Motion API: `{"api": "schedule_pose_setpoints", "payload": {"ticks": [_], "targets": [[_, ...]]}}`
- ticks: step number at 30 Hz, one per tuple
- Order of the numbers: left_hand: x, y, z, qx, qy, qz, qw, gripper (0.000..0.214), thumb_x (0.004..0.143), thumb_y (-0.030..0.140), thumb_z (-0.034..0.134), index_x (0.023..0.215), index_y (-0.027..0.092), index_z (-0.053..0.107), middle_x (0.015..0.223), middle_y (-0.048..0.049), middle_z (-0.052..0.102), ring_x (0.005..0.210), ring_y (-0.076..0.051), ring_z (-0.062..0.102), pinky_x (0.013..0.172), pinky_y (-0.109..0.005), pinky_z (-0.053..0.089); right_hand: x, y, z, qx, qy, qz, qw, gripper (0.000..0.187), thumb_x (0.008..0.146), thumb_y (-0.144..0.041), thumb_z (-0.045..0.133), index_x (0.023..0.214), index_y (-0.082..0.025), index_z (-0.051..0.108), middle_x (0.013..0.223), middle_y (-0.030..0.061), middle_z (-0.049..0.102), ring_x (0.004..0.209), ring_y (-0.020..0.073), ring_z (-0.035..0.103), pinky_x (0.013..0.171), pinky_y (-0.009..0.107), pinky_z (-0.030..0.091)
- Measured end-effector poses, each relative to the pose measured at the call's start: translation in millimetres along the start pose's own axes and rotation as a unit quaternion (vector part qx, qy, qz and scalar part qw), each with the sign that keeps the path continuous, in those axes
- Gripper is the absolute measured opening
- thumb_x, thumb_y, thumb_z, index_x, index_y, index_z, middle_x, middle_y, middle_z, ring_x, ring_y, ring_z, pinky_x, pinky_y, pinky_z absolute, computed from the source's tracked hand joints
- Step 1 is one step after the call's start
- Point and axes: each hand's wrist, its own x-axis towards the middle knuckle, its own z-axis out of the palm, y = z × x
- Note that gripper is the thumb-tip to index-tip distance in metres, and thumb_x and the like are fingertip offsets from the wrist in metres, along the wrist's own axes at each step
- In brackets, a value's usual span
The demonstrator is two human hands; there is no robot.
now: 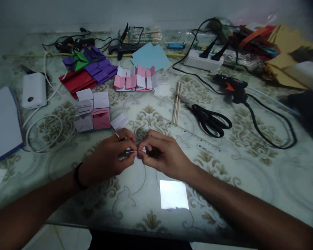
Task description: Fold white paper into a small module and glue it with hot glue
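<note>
My left hand (114,154), with a ring and a dark wristband, pinches one side of a small folded piece of paper (131,151). Opposite it, my right hand (163,152) has its thumb and fingertips closed on the other side. The paper appears whitish and is held edge-on, mostly hidden by the fingers. Just beyond my left hand lies a loose pale paper piece (119,121). Beside that sits a block of folded pink and white paper (100,118). A second pink and white folded paper block (135,79) rests farther back.
Black-handled scissors (211,119), wooden sticks (176,104) and a clear ruler (190,133) lie to the right. A hot glue gun (232,86) trails its cord near a power strip (203,61). A white power bank (34,90) with a looped cable is at left.
</note>
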Motion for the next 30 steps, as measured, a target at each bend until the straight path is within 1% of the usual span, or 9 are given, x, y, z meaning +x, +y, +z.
{"api": "schedule_pose_setpoints", "payload": {"ticks": [2, 7, 12, 15, 20, 22, 25, 28, 30], "targets": [[-1.3, 0.5, 1.6, 0.017, -0.003, 0.011, 1.000, 0.012, 0.087, 0.007, 0.062, 0.087, 0.019, 0.064, 0.107, -0.0055, 0.065, 0.095, -0.018, 0.067, 0.085, -0.030, 0.055, 0.1, -0.5, 0.6, -0.002, 0.000, -0.001, 1.000, 0.010, 0.087, -0.010, 0.066, 0.087, -0.020, 0.065, 0.078, -0.0022, 0.050, 0.071, 0.0132, 0.054, 0.063, 0.024, 0.041], [-2.7, 4.5, 1.9, 0.041, -0.007, 0.016, 0.999, 0.013, 0.089, 0.008, 0.060, 0.085, 0.020, 0.063, 0.104, -0.0054, 0.065, 0.089, -0.018, 0.067, 0.081, -0.032, 0.055, -0.4, -2.7, 2.2, -0.012, 0.006, -0.006, 1.000, 0.011, 0.085, -0.010, 0.065, 0.086, -0.020, 0.063, 0.078, -0.0023, 0.050, 0.070, 0.0131, 0.053, 0.062, 0.024, 0.041], [-1.5, 6.7, -2.0, 0.008, 0.004, 0.013, 1.000, 0.015, 0.088, 0.006, 0.061, 0.082, 0.020, 0.063, 0.102, -0.0038, 0.064, 0.083, -0.016, 0.065, 0.074, -0.030, 0.052, 0.3, -4.5, 0.9, -0.017, 0.003, -0.003, 1.000, 0.012, 0.084, -0.008, 0.064, 0.083, -0.021, 0.062, 0.078, -0.0021, 0.050, 0.070, 0.0130, 0.053, 0.062, 0.024, 0.040], [-0.2, 5.8, -4.7, -0.014, 0.003, 0.008, 1.000, 0.016, 0.087, 0.006, 0.062, 0.080, 0.020, 0.063, 0.101, -0.0031, 0.062, 0.083, -0.015, 0.063, 0.070, -0.028, 0.049, 1.7, -4.7, 0.2, -0.018, 0.008, -0.002, 1.000, 0.014, 0.082, -0.007, 0.063, 0.080, -0.021, 0.061, 0.076, -0.0027, 0.048, 0.068, 0.0127, 0.052, 0.061, 0.024, 0.039], [2.4, 3.8, -10.3, -0.028, -0.004, 0.005, 1.000, 0.017, 0.087, 0.004, 0.061, 0.079, 0.018, 0.064, 0.099, -0.0033, 0.060, 0.089, -0.015, 0.063, 0.074, -0.028, 0.049, 3.2, -3.8, 0.2, -0.017, 0.025, 0.004, 1.000, 0.014, 0.079, -0.006, 0.061, 0.078, -0.020, 0.060, 0.074, -0.0035, 0.046, 0.065, 0.0118, 0.049, 0.059, 0.024, 0.037], [3.6, 2.4, -13.4, -0.033, -0.004, 0.003, 0.999, 0.016, 0.087, 0.005, 0.062, 0.078, 0.018, 0.064, 0.099, -0.0032, 0.060, 0.084, -0.014, 0.061, 0.072, -0.027, 0.049, 3.5, -3.0, -1.1, -0.021, 0.030, 0.011, 0.999, 0.015, 0.078, -0.005, 0.061, 0.076, -0.020, 0.060, 0.073, -0.0036, 0.046, 0.065, 0.0121, 0.049, 0.059, 0.024, 0.037], [4.9, 0.3, -17.7, -0.036, -0.014, -0.019, 0.999, 0.016, 0.087, 0.008, 0.063, 0.074, 0.017, 0.064, 0.098, -0.0025, 0.060, 0.071, -0.010, 0.055, 0.065, -0.024, 0.047, 3.8, -1.8, -4.3, -0.022, 0.045, 0.038, 0.998, 0.017, 0.075, -0.004, 0.059, 0.077, -0.020, 0.060, 0.072, -0.0035, 0.047, 0.066, 0.0128, 0.050, 0.060, 0.025, 0.038], [4.7, -0.6, -18.3, -0.028, -0.022, -0.026, 0.999, 0.015, 0.088, 0.009, 0.064, 0.075, 0.017, 0.066, 0.100, -0.0029, 0.061, 0.068, -0.009, 0.053, 0.063, -0.024, 0.046, 3.6, -1.0, -6.5, -0.012, 0.042, 0.037, 0.998, 0.016, 0.077, -0.005, 0.059, 0.079, -0.020, 0.059, 0.074, -0.0029, 0.048, 0.067, 0.0135, 0.051, 0.061, 0.026, 0.039], [3.8, 0.2, -16.4, -0.021, -0.018, -0.015, 1.000, 0.013, 0.088, 0.009, 0.063, 0.079, 0.017, 0.066, 0.102, -0.0040, 0.061, 0.074, -0.011, 0.058, 0.068, -0.026, 0.048, 3.0, -0.9, -6.5, -0.009, 0.029, 0.020, 0.999, 0.012, 0.081, -0.008, 0.062, 0.083, -0.021, 0.061, 0.076, -0.0025, 0.048, 0.070, 0.0141, 0.052, 0.063, 0.026, 0.040]]}}
